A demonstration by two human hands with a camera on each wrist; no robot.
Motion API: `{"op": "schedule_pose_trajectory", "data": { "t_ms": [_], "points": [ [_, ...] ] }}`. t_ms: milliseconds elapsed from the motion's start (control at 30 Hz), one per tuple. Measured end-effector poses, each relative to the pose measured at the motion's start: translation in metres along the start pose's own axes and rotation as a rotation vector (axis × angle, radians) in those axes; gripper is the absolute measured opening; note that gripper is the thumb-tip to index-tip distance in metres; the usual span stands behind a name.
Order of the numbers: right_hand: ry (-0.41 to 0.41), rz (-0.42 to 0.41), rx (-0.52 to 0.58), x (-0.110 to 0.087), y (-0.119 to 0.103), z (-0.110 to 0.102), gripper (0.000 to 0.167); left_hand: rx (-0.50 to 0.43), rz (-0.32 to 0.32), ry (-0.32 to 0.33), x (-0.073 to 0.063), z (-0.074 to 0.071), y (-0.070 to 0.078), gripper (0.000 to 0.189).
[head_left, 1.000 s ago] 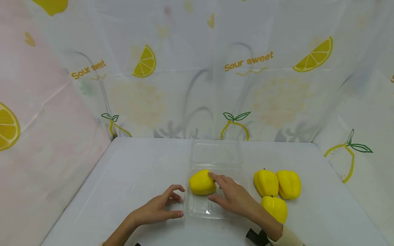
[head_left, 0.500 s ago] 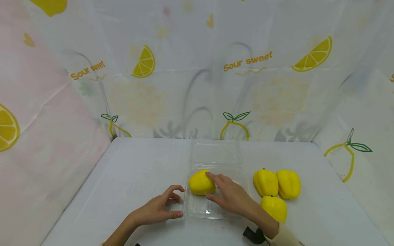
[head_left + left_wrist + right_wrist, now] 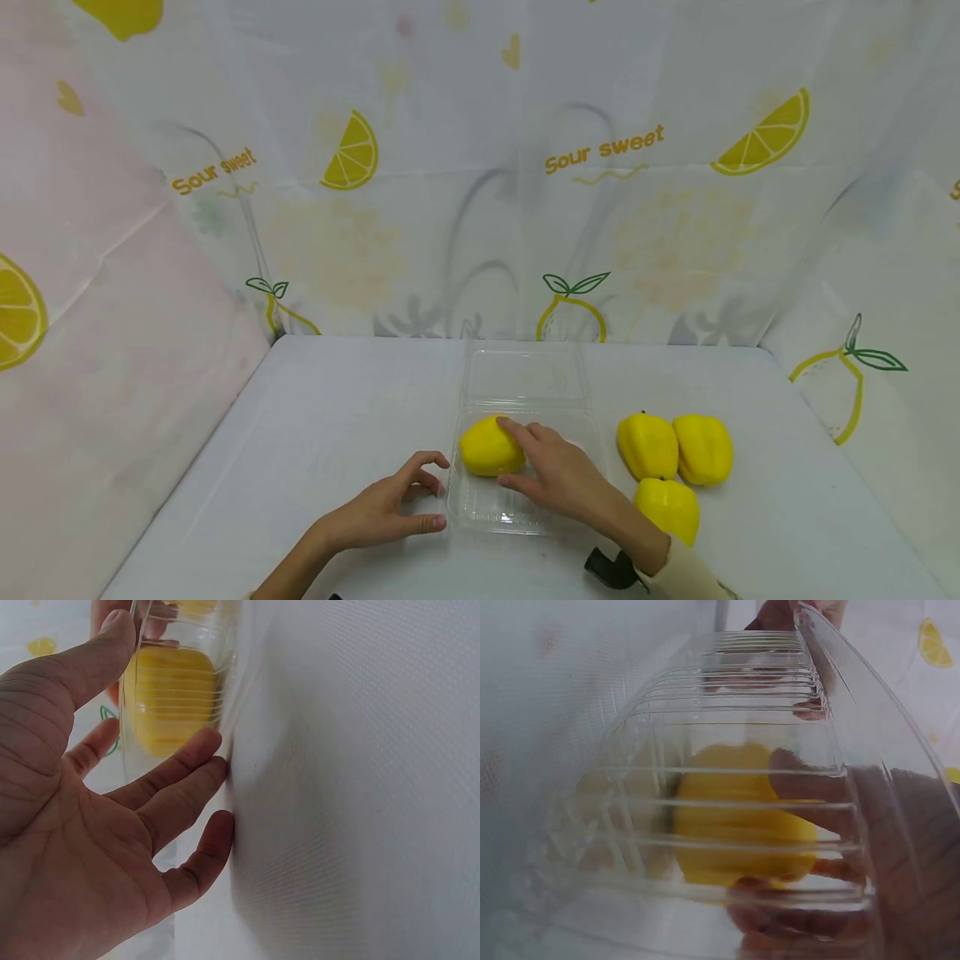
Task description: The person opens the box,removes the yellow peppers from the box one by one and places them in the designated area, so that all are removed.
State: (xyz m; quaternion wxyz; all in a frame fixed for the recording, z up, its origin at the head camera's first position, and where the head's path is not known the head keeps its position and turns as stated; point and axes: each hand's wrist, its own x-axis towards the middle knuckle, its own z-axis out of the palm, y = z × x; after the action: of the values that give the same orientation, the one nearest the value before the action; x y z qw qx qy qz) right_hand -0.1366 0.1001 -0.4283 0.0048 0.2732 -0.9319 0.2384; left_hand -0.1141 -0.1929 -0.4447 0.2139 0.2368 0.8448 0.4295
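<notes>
A clear plastic hinged container [image 3: 480,518] lies on the table with its lid [image 3: 525,375] folded back. Inside, toward the left rear, sits a yellow bell pepper [image 3: 483,447]. My right hand [image 3: 562,475] reaches in from the right and holds the pepper, index finger across its top and thumb at its near side. Through the ribbed wall in the right wrist view, fingers show on both sides of the pepper [image 3: 735,817]. My left hand [image 3: 390,504] stands beside the container's left wall, fingers loosely bent and spread, fingertips close to the wall and table, holding nothing.
Three more yellow bell peppers [image 3: 647,446] stand grouped to the right of the container, the nearest [image 3: 667,508] partly behind my right forearm. A black strap piece [image 3: 611,569] shows at the right wrist. Lemon-printed cloth [image 3: 465,208] hangs around the white table [image 3: 337,417].
My right hand has slid slightly left, bringing its fingertips farther over the pepper, which stays in place. The left hand has kept still.
</notes>
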Motion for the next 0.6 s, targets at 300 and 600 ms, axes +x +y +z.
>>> {"op": "schedule_pose_trajectory", "data": {
  "t_ms": [300, 600],
  "points": [
    [-0.013, 0.035, -0.019, 0.0057, -0.0028, 0.0, 0.08, 0.0, 0.003, -0.001, 0.0005, 0.0, -0.0003, 0.063],
    [-0.03, 0.042, 0.008, 0.0089, -0.0024, 0.0011, 0.077, 0.003, 0.001, 0.001, -0.0002, -0.0002, 0.0007, 0.063]
  ]
}}
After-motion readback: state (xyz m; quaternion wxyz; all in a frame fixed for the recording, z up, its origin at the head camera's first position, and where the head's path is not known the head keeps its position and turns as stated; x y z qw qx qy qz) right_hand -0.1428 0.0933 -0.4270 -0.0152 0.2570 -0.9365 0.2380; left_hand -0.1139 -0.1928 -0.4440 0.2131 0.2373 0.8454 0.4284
